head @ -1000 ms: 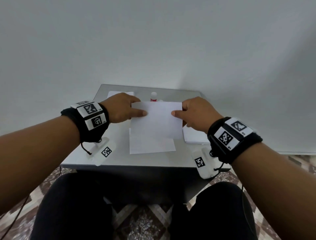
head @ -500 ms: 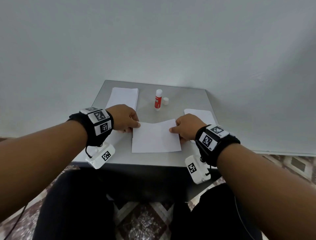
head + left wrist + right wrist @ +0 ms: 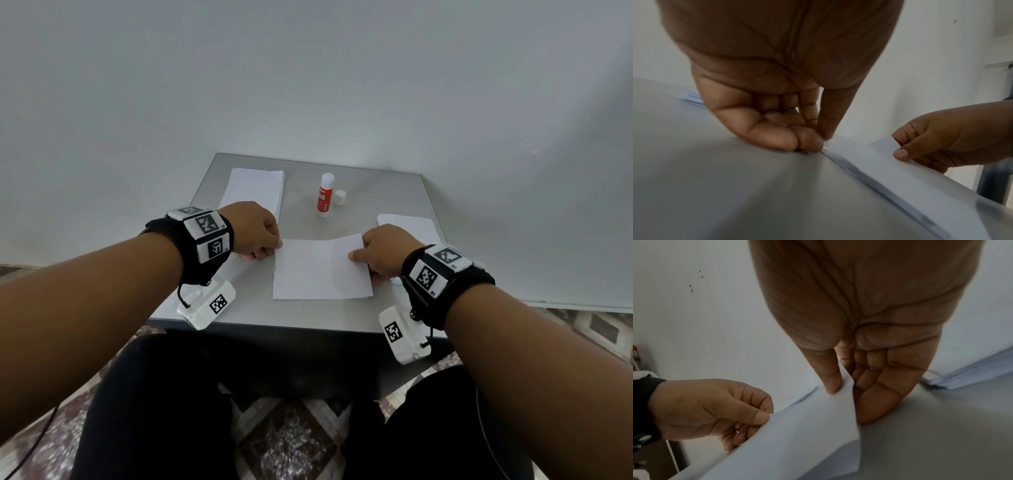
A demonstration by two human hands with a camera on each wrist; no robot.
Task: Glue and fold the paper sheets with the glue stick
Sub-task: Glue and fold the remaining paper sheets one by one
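A white paper sheet [image 3: 320,270] lies folded over at the near middle of the grey table [image 3: 383,192]. My left hand [image 3: 255,233] pinches its far left corner between thumb and forefinger, seen close in the left wrist view as the left hand [image 3: 818,139] on the sheet [image 3: 900,175]. My right hand [image 3: 380,248] pinches the far right edge, thumb on top; in the right wrist view the right hand [image 3: 840,386] holds the sheet [image 3: 807,434] slightly raised. An uncapped red-and-white glue stick [image 3: 324,195] stands upright at the far middle, its white cap [image 3: 340,197] beside it.
A stack of white sheets [image 3: 255,190] lies at the far left of the table, and another stack [image 3: 407,226] at the right, partly behind my right hand. A plain wall rises right behind the table. My legs are under the near edge.
Both hands brought the raised flap of the sheet down and toward me, so it now lies folded over its lower half. The glue stick, hidden before, is in plain view.
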